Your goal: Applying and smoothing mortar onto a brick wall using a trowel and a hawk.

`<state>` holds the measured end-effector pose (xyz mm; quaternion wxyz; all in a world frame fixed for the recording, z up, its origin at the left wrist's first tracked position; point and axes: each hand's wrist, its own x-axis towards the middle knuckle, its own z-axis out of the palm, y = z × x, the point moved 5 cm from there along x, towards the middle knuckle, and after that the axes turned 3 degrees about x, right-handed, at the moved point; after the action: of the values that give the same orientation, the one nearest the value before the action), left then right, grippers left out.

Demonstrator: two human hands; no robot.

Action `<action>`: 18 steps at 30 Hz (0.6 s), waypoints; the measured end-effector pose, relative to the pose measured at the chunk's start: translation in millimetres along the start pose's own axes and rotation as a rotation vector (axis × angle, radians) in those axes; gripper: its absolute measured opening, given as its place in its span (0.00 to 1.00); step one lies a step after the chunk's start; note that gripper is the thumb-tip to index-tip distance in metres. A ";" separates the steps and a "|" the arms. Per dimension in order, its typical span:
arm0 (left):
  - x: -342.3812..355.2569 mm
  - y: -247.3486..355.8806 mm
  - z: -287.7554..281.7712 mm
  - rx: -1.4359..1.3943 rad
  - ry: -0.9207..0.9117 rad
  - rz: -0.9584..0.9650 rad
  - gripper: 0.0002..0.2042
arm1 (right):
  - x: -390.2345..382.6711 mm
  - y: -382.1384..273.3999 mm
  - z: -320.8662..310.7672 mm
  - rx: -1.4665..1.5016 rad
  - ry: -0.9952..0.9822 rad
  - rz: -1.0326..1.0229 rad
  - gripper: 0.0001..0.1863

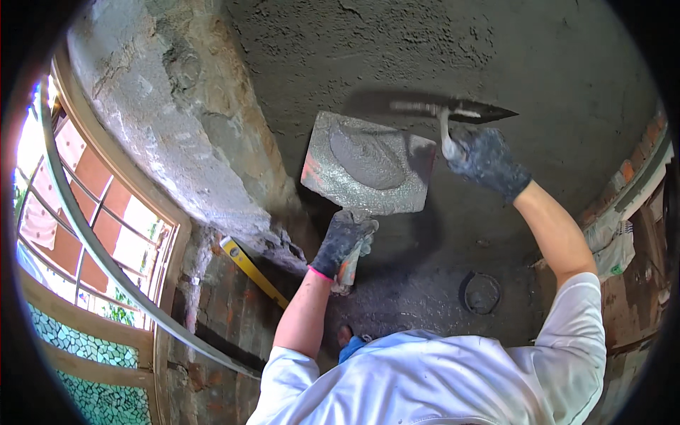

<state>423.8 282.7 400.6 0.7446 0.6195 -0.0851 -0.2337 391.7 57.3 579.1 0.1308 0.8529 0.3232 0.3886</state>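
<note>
Plainly, left hand [341, 243] grips a grey, mortar-laden board [397, 201]; right hand [489, 159], a pointed trowel [487, 111]

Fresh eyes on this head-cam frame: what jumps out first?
Probably the board with its mound of grey paste, held up near the picture's middle by the gloved left hand. Just right of it, the gloved right hand grips a trowel against a backdrop of grey wall. Then the bright barred window at far left.
</note>
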 end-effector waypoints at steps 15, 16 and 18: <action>-43.0 -23.9 -29.1 0.017 -0.307 -0.189 0.05 | 193.4 13.0 -67.0 -0.471 0.407 0.037 0.18; -38.5 -32.0 -37.1 0.113 -0.361 -0.123 0.05 | 215.7 17.8 -75.1 -0.577 0.335 0.042 0.19; -44.1 -22.7 -52.0 0.033 -0.319 -0.096 0.05 | 278.3 19.8 -116.3 -0.499 0.557 0.035 0.19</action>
<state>401.3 345.8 374.7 0.6995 0.5900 -0.1761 -0.3629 449.7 220.8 826.6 0.2349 0.6617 0.2273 0.6747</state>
